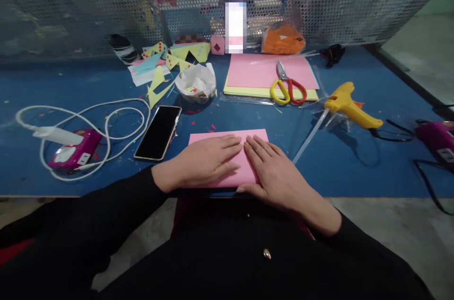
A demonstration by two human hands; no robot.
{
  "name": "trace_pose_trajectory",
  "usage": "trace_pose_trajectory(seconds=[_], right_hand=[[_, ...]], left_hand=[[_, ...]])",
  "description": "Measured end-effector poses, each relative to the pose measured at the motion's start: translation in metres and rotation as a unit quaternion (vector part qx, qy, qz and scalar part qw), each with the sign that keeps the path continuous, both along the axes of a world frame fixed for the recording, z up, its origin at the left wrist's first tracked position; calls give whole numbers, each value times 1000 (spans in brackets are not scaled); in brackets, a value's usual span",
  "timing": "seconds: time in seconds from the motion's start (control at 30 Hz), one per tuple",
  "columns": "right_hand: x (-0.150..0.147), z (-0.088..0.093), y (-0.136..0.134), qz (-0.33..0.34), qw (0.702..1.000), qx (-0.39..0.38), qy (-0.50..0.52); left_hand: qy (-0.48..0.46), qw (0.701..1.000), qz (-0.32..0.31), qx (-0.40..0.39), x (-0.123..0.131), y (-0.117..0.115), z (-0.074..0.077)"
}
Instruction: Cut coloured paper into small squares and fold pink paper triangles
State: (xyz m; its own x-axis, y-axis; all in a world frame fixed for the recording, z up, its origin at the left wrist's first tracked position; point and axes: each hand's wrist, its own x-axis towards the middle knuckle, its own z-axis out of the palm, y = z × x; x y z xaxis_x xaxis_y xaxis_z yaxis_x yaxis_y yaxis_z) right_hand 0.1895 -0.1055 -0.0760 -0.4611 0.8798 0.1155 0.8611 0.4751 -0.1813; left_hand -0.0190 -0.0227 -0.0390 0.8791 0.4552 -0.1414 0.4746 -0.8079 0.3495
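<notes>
A folded pink paper sheet [227,141] lies on the blue table [354,167] at its near edge. My left hand [204,163] rests flat on the sheet's left half, fingers stretched out and pointing right. My right hand [275,172] lies flat on the right half, fingers extended toward the upper left. The fingertips of both hands nearly meet at the sheet's middle. Neither hand holds anything.
A black phone [158,131] lies left of the sheet. Further left are a white cable [106,125] and a magenta device [73,153]. Behind lie pink and yellow sheets [255,75], scissors [288,87], a yellow glue gun [351,108], a bowl of scraps [196,83] and paper cut-offs [170,58].
</notes>
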Motion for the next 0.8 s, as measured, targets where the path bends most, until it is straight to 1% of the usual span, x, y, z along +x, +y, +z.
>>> trace_pose_trajectory(seconds=[0.07, 0.17, 0.23, 0.3, 0.37, 0.47, 0.63, 0.7, 0.8], right_hand=[[0, -2, 0, 5, 1000, 10, -5], [0, -4, -1, 8, 1000, 21, -11], [0, -4, -1, 9, 1000, 24, -13], [1, -3, -1, 10, 1000, 23, -13], [3, -1, -1, 11, 1000, 16, -9], [6, 6, 3, 14, 1000, -13, 3], [6, 18, 9, 11, 999, -49, 19], [5, 20, 6, 13, 999, -49, 13], [6, 20, -8, 21, 999, -46, 9]], left_hand=[[50, 998, 24, 27, 2, -13, 3], [70, 994, 68, 46, 3, -27, 2], [66, 992, 93, 50, 1, -29, 0], [57, 992, 104, 46, -3, -27, 0], [47, 993, 100, 32, -8, -23, 0], [40, 996, 76, 21, -13, -16, 2], [61, 995, 69, 33, -11, -16, 3], [60, 995, 68, 40, -9, -17, 2], [62, 995, 66, 44, -7, -18, 2]])
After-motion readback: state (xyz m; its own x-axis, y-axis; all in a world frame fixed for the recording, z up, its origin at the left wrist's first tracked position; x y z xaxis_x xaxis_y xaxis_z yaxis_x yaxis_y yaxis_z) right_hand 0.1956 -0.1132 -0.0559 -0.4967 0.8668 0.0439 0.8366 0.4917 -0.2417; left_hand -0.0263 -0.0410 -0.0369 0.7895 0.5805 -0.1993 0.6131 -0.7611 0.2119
